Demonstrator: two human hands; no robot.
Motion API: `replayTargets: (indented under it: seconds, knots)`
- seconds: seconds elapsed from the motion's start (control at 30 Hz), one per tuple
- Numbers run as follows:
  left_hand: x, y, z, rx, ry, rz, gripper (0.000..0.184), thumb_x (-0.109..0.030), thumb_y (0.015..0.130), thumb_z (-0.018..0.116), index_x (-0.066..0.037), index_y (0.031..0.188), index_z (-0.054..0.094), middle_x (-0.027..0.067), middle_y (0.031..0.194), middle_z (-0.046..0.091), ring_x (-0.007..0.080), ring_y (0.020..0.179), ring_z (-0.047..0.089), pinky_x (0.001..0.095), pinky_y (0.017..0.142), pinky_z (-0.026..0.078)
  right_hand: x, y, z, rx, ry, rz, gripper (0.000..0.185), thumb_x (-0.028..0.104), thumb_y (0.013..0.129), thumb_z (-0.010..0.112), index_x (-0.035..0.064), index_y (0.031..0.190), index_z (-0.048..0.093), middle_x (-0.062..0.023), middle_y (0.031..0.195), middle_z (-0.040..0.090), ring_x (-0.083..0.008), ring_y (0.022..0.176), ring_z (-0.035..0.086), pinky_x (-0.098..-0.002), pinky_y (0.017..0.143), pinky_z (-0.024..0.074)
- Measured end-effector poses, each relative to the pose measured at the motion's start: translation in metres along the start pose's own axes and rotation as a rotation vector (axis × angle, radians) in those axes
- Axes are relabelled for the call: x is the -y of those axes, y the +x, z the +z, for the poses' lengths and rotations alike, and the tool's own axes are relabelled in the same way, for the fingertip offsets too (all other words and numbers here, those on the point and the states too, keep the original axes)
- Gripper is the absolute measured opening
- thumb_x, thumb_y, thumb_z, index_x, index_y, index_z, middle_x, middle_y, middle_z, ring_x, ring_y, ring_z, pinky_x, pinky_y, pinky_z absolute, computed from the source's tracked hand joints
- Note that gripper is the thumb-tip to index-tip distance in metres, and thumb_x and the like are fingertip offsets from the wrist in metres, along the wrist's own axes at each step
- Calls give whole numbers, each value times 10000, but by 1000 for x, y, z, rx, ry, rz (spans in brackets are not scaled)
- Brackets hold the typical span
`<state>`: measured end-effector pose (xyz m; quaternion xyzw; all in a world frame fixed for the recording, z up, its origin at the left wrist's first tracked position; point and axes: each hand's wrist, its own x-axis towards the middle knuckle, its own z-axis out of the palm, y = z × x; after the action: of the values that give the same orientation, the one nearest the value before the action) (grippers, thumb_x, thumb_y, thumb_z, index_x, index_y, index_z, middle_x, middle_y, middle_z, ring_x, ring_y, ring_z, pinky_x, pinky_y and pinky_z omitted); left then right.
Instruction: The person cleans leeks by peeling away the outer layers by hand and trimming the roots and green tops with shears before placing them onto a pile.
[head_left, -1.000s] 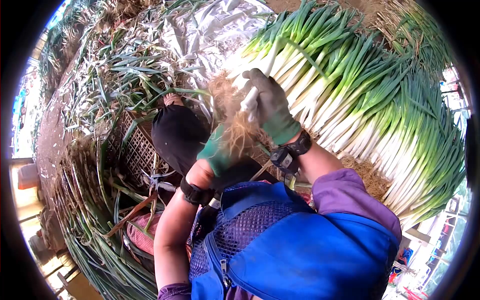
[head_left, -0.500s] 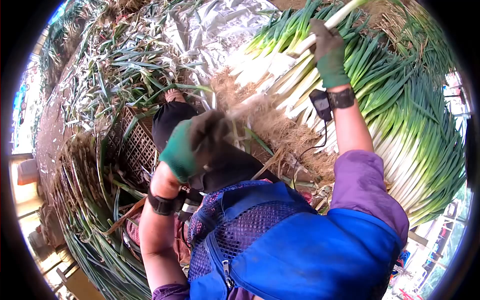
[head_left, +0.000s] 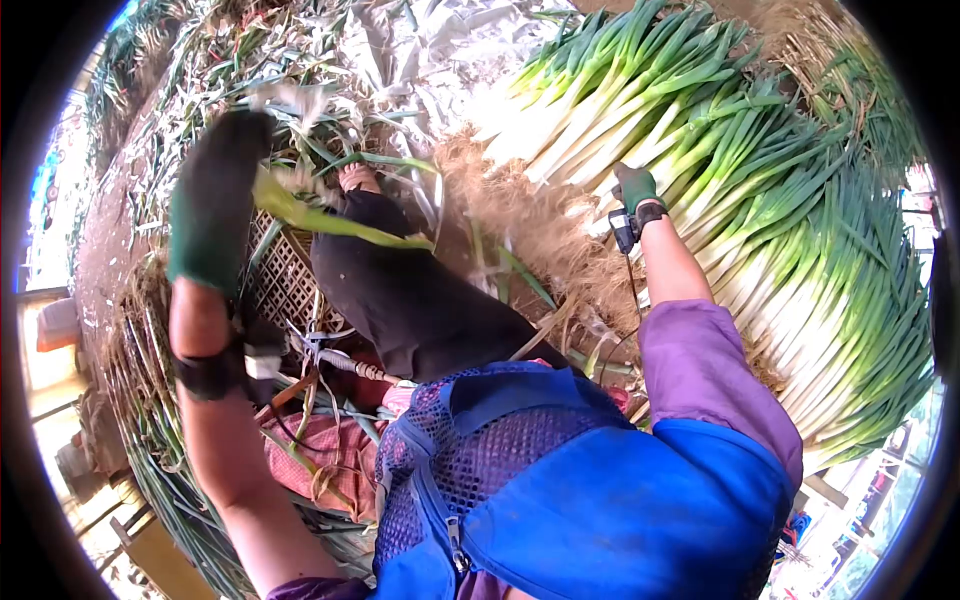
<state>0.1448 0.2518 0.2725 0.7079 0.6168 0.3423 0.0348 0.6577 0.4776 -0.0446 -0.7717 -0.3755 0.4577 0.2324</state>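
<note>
My left hand [head_left: 220, 190], in a green and dark work glove, is raised at the left and smeared by motion. A limp yellow-green onion leaf [head_left: 340, 225] trails from it across my dark trouser leg, so the hand appears closed on the leaf's end. My right hand [head_left: 637, 188], gloved the same way, rests at the white stalk ends of a broad heap of long green onions [head_left: 780, 190]. Its fingers look curled in, but what lies under them is hidden.
Peeled leaves [head_left: 270, 140] litter the ground at upper left, by a pale plastic sheet [head_left: 440, 50]. A plastic crate [head_left: 285, 285] stands beside my leg. Unpeeled onions [head_left: 150, 430] lie at lower left near a red woven sack [head_left: 330, 460]. Dry roots [head_left: 540, 240] cover the middle ground.
My left hand has swung up and left, with a leaf now trailing from it. My right hand has come down onto the heap; the onion it held up no longer stands out.
</note>
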Motion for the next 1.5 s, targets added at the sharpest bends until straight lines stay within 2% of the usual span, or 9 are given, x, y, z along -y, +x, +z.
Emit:
replayTargets:
  seconds: [0.23,0.4,0.53,0.7,1.0,1.07,1.13,1.27,1.5]
  knots:
    - [82,83,-115,-250,904,124,370,-181,1010,490,-114,1363,576,72,1173,677,195,1061,644,329,931,513,29,-66,25,230,-110,-388,275,274,920,639,5,945,690,-124,740,709,-226,627,679,-395,589,553]
    - [159,-5,-42,-124,462,-157,359,-173,1017,473,-96,1355,567,79,1206,655,202,1088,631,337,958,505,31,-180,77,630,-19,-797,218,274,912,639,70,879,706,-22,670,644,-146,606,636,-309,612,531]
    - [127,-147,48,-12,-44,-443,351,-167,1023,459,-82,1348,560,85,1233,638,208,1110,621,344,979,499,51,-293,69,882,70,-449,205,260,941,640,72,1005,689,-3,737,656,-81,677,634,-244,654,530]
    - [76,-290,139,468,-662,-812,342,-159,1030,442,-64,1340,552,92,1267,617,215,1137,609,353,1005,492,44,-359,81,868,-258,-808,275,323,887,653,75,1007,664,-110,884,703,-284,885,685,-395,796,517]
    - [94,-348,148,215,-1173,-881,359,-164,1011,468,-58,1348,536,92,1361,578,224,1173,595,349,1041,472,57,-403,134,906,-328,-1108,477,375,839,687,26,1154,603,-194,1013,690,-392,973,661,-453,818,510]
    - [56,-333,103,250,-689,-604,327,-166,918,620,-42,1221,625,48,1158,679,171,1059,619,331,880,497,62,-420,150,879,-358,-1246,558,393,834,705,27,1234,573,-209,1087,671,-395,1020,647,-450,861,505]
    - [20,-313,73,266,16,-83,381,-131,908,644,-49,1279,615,64,1283,651,194,1162,599,375,1004,457,59,-431,180,976,-351,-1170,775,476,794,734,41,1383,481,-233,1182,651,-393,1104,626,-437,922,492]
    - [-4,-309,60,303,-655,-564,260,-29,840,686,-35,1098,718,43,1159,703,174,1053,633,373,941,463,34,-434,249,1503,0,-1040,754,545,804,727,66,1347,518,-176,998,705,-321,908,678,-396,819,517]
    - [-42,-337,39,253,-822,-906,389,-124,925,707,-12,1275,578,54,1110,682,153,1033,640,320,907,525,10,-430,258,1509,-128,-570,379,324,800,727,28,1035,705,-55,825,690,-141,723,605,-323,696,513]
